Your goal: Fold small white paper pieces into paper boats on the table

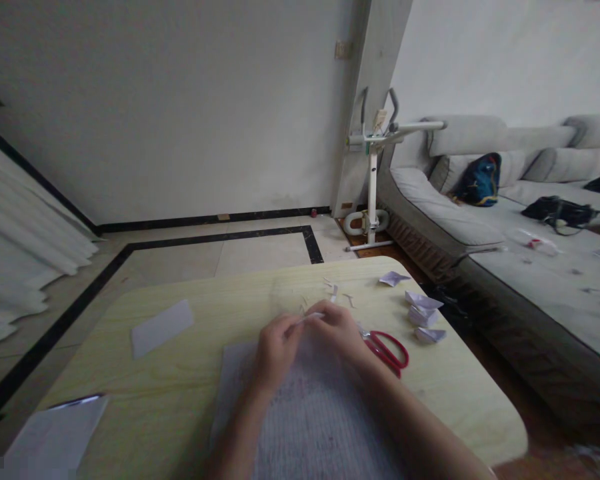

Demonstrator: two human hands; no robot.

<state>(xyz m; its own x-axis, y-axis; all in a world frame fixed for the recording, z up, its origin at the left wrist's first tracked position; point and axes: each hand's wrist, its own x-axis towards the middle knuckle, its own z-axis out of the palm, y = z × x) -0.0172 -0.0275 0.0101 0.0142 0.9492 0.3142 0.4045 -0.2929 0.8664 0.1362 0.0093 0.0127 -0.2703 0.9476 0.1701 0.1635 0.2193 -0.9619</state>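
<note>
A small strip of white paper [310, 317] is pinched between both hands above the table. My left hand [279, 343] grips its left end, fingers closed. On the other end, my right hand [336, 328] is closed too, hiding part of the strip. Below my forearms lies a large printed sheet [310, 420] covered in fine lines. Red-handled scissors [391, 352] rest just right of my right hand, their blades partly hidden by it. Thin paper scraps [349, 300] are scattered beyond my fingers.
Several folded paper pieces [424, 309] sit along the right side of the table [180, 400]. A white paper rectangle [163, 328] lies to the left. Another sheet [55, 437] with a pen [77, 401] is at the near left corner. A sofa [545, 300] stands right of the table.
</note>
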